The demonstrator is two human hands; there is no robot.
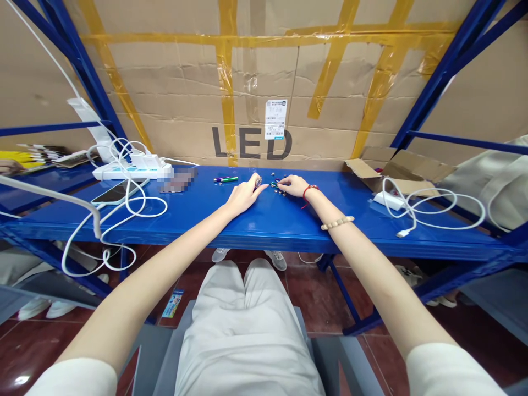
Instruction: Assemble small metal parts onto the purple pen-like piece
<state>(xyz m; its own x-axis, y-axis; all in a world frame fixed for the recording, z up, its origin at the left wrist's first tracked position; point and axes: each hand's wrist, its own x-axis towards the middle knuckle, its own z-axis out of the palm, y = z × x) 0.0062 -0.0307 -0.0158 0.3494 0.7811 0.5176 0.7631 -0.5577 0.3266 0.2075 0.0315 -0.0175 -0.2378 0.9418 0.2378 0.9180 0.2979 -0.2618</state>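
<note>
My left hand [243, 196] rests over the blue tabletop [198, 220] with its fingers curled. Something small and shiny shows at its fingertips, too small to name. Just to the right, my right hand [293, 186] reaches down with fingertips pinched together among small loose pieces [282, 192] of metallic and gold colour. A short green and purple piece [274, 184] lies at these fingertips; whether they grip it is hard to see. Left of both hands lie slim green and purple metallic tubes [229, 179], side by side.
A white power strip [124, 171] with tangled cables and a phone [119, 192] occupy the left side. On the right stand an open cardboard box [406, 168] and a white charger [389, 200] with a coiled cable. A large taped cardboard sheet [185, 99] rises behind the table.
</note>
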